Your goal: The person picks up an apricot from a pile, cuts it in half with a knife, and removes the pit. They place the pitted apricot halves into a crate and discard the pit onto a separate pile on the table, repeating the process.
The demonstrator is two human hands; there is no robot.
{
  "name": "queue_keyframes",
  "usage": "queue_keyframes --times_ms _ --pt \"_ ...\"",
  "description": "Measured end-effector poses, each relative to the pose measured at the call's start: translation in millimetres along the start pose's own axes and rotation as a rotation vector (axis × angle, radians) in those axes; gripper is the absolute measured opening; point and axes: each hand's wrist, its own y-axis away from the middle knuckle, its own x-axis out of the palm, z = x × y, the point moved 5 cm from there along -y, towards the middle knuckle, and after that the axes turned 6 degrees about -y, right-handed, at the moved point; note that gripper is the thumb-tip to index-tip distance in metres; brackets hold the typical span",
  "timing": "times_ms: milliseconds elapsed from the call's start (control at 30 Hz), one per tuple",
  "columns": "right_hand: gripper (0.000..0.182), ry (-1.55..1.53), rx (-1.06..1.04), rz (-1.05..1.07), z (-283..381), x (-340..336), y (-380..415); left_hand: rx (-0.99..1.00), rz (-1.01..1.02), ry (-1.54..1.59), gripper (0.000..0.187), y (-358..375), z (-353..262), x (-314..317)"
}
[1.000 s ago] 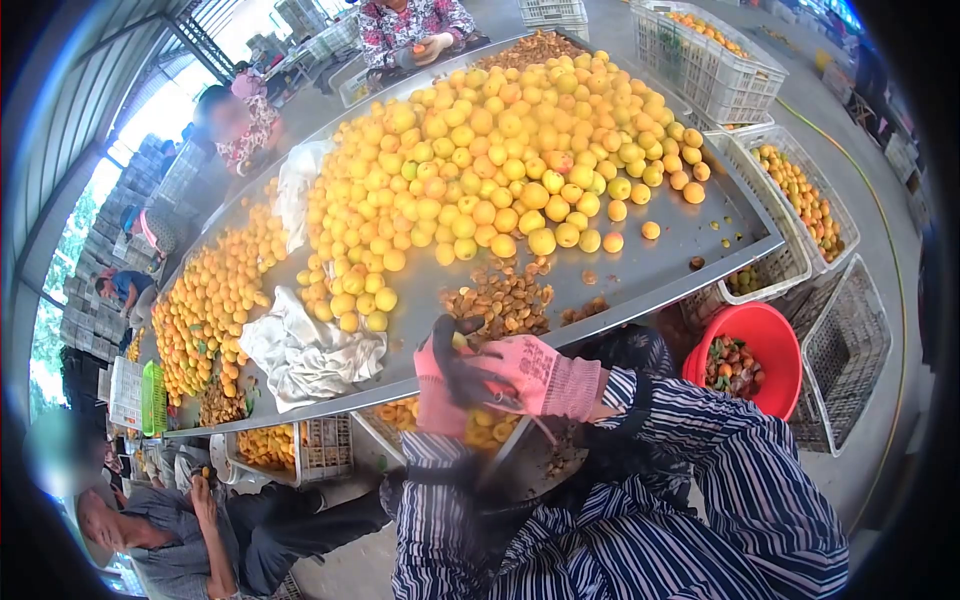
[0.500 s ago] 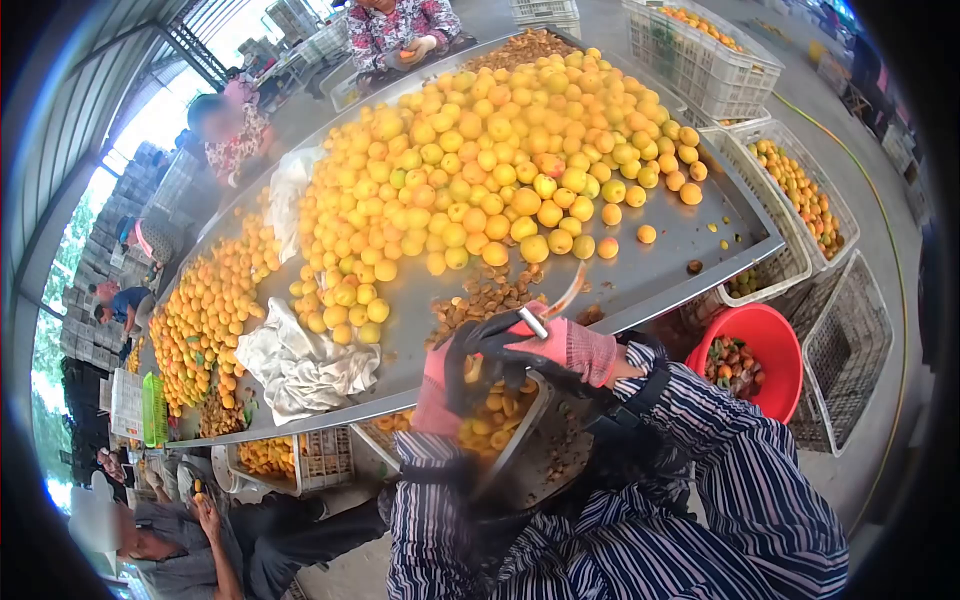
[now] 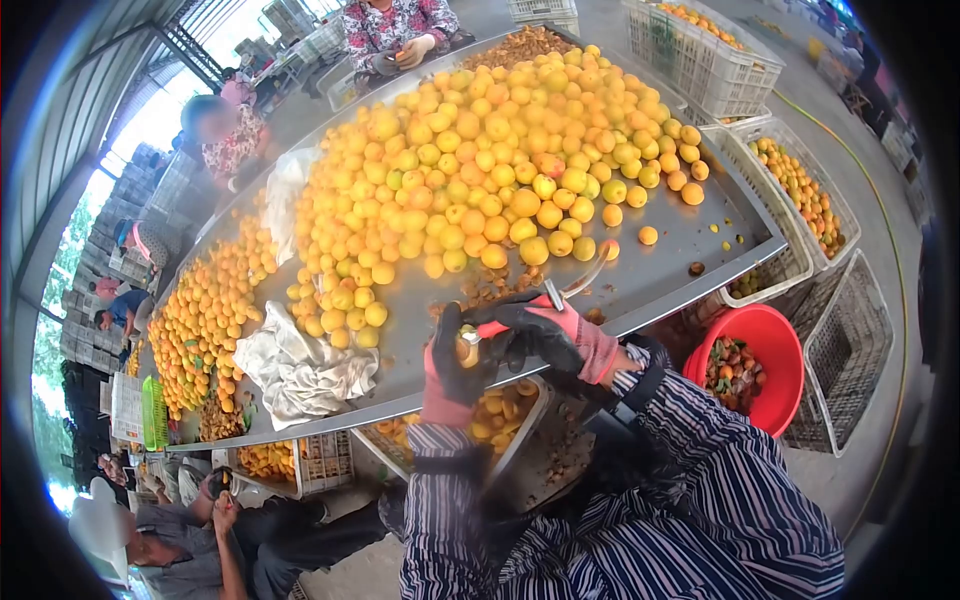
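Observation:
My left hand point(image 3: 456, 365), in a black-and-pink glove, is closed around an apricot point(image 3: 467, 350), mostly hidden by the fingers. Gloved the same way, my right hand point(image 3: 545, 335) grips a small red-handled tool point(image 3: 492, 329). Its tip is at the fruit, though the exact contact is hard to make out. A pale, curved strip with a metal piece point(image 3: 553, 294) sticks out above the right hand. Both hands are over the near edge of the metal table point(image 3: 650, 270). Brown apricot pits point(image 3: 490, 287) lie just beyond them, and a crate of apricot halves point(image 3: 545, 400) stands below.
A large heap of apricots point(image 3: 450, 170) covers the table, with a white cloth point(image 3: 300, 365) at the left. A red bucket point(image 3: 785, 370) and plastic crates point(image 3: 840, 350) stand at the right. Other people sit around the table, including a person in grey point(image 3: 190, 540) at lower left.
My hands have turned and drawn slightly apart, so the apricot in the left hand and the tool's red handle now show. The curved strip has swung up and right.

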Motion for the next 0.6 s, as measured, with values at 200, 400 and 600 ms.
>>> queue_keyframes --times_ms 200,400,600 --pt "0.030 0.416 -0.172 0.015 8 2 2 -0.166 0.266 0.105 0.062 12 30 7" --pt "0.041 1.301 -0.588 -0.011 -17 17 -12 -0.688 0.196 0.476 0.024 32 99 43" --pt "0.043 1.346 -0.250 0.094 -21 8 -13 -1.529 -0.435 0.779 0.053 40 104 40"
